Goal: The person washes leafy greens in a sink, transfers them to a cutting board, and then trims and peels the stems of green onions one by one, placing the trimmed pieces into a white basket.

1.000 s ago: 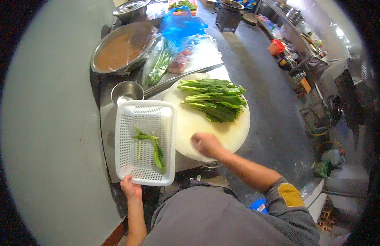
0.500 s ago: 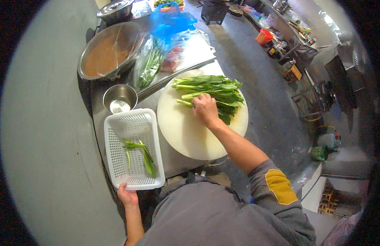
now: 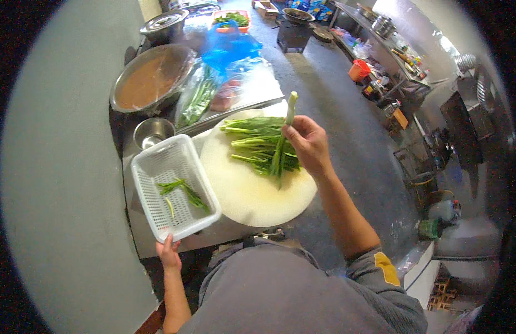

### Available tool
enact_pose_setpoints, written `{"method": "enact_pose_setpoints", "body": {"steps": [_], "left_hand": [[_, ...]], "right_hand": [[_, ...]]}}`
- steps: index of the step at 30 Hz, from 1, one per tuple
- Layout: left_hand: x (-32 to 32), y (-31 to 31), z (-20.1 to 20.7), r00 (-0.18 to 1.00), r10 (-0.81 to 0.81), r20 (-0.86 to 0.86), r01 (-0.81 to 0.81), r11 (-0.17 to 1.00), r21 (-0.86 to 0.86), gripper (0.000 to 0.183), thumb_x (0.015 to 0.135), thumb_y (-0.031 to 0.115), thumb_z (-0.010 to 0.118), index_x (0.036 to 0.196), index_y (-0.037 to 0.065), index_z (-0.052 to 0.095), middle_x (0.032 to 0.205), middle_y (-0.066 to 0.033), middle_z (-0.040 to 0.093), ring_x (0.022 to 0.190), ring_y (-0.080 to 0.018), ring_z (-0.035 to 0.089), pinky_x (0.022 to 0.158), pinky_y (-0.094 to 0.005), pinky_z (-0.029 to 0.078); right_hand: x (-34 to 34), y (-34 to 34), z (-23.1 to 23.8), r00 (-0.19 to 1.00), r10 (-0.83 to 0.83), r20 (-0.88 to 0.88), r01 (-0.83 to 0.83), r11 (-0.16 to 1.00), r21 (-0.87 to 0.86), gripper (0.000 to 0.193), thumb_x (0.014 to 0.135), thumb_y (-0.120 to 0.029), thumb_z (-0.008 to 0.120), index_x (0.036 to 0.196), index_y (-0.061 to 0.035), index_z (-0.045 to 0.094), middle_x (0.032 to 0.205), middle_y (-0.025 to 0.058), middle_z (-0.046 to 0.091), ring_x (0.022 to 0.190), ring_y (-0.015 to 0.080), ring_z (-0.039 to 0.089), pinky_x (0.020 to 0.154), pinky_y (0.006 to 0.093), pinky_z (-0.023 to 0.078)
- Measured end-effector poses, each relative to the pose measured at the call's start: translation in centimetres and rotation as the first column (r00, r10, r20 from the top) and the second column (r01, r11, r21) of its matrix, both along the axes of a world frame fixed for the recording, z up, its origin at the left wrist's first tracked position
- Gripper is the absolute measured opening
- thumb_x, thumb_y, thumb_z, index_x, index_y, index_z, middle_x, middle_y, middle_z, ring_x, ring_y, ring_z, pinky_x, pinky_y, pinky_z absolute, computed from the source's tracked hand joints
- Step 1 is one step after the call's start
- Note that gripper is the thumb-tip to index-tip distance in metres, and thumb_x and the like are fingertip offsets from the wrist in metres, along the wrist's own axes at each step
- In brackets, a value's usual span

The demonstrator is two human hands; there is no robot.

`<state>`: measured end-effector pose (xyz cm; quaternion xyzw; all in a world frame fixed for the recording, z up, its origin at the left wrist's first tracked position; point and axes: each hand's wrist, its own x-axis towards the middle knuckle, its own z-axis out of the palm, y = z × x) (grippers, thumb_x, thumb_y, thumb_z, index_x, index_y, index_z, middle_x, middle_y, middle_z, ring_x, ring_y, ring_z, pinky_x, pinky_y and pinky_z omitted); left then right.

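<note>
My right hand (image 3: pixel 309 143) pinches a stalk of leafy greens (image 3: pixel 292 106), its pale stem end pointing up and its leaves hanging down. Below it, more leafy greens (image 3: pixel 252 142) lie in a bunch on the round white chopping board (image 3: pixel 241 203). With fingers closed on its near rim, my left hand (image 3: pixel 169 253) holds a white perforated plastic basket (image 3: pixel 208 222), which sits slightly turned to the left of the board. A few green leaves and a loose pale stem (image 3: pixel 170 207) rest inside the basket.
Behind the basket stands a small metal pot (image 3: pixel 153 132). Farther back are a large bowl of brown liquid under film (image 3: pixel 149 78), bagged greens (image 3: pixel 198 100), a blue plastic bag (image 3: pixel 230 53) and a lidded pot (image 3: pixel 164 25). A wall (image 3: pixel 63 167) runs along the left.
My right hand has risen off the board to the right with a stalk of greens in it. The basket, held by my left hand, has tilted and shifted slightly.
</note>
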<state>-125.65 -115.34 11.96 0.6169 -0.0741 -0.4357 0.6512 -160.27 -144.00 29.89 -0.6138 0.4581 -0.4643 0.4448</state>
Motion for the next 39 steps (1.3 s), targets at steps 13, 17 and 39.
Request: {"method": "enact_pose_setpoints", "body": {"steps": [13, 17, 39], "left_hand": [[-11.6, -10.2, 13.6, 0.850, -0.289, 0.442, 0.429, 0.865, -0.260, 0.032, 0.085, 0.009, 0.056, 0.114, -0.004, 0.063, 0.100, -0.0105, 0.064, 0.091, -0.0167, 0.059, 0.084, -0.0291, 0.046], [-19.4, -18.0, 17.0, 0.562, -0.574, 0.596, 0.800, 0.560, -0.215, 0.031, 0.091, 0.016, 0.060, 0.114, -0.004, 0.062, 0.096, -0.0073, 0.067, 0.087, -0.0154, 0.062, 0.084, -0.0278, 0.048], [-26.3, -21.2, 15.4, 0.362, -0.613, 0.703, 0.865, 0.502, -0.008, 0.031, 0.090, 0.025, 0.053, 0.075, -0.002, 0.057, 0.060, -0.0096, 0.054, 0.058, -0.0145, 0.048, 0.055, -0.0329, 0.041]], "right_hand": [[-2.1, 8.4, -3.0, 0.946, 0.185, 0.268, -0.257, 0.930, 0.263, 0.017, 0.089, -0.013, 0.066, 0.100, -0.0004, 0.062, 0.083, 0.0015, 0.063, 0.073, 0.0083, 0.058, 0.067, 0.0224, 0.048], [-1.7, 9.3, -1.8, 0.949, 0.302, 0.095, -0.312, 0.943, 0.119, 0.021, 0.085, -0.013, 0.069, 0.098, 0.0020, 0.061, 0.080, 0.0058, 0.064, 0.071, 0.0104, 0.058, 0.067, 0.0267, 0.049], [-7.9, 10.1, 0.2, 0.767, -0.016, -0.642, -0.238, 0.921, -0.307, 0.017, 0.092, -0.021, 0.048, 0.089, -0.0043, 0.052, 0.076, 0.0188, 0.060, 0.066, 0.0398, 0.060, 0.057, 0.0501, 0.048]]}}
